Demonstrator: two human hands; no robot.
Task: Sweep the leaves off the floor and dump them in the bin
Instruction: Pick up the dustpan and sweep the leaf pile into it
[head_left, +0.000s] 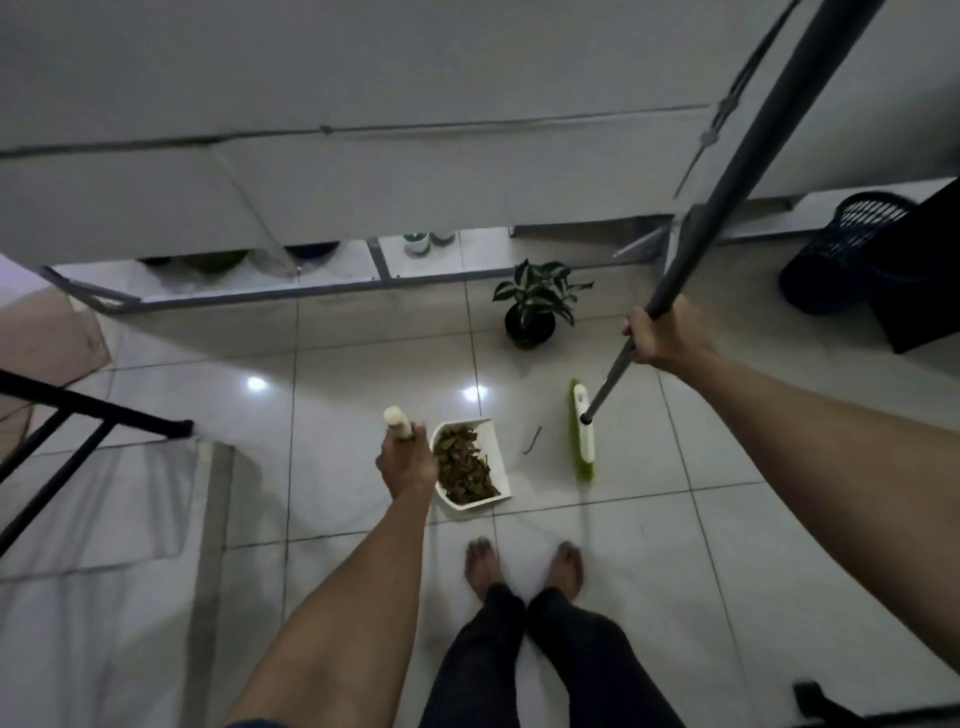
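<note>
Gripping one dustpan (475, 462) handle, left hand (408, 462) fingers curled; right hand (662, 338) clasping one broom (584, 431)

— What sort of place is this?

— A home, an ordinary lived-in room. The floor (363, 332) is glossy pale tile with ceiling lights mirrored in it, and the person stands on it with bare feet (524, 569).

— Anything else domestic?

— A small potted plant (537, 301) sits on the tiles near a dark slatted bin (841, 249). Behind runs a low white shelf (260, 296) holding bowls and bottles, against plain white walls.
</note>
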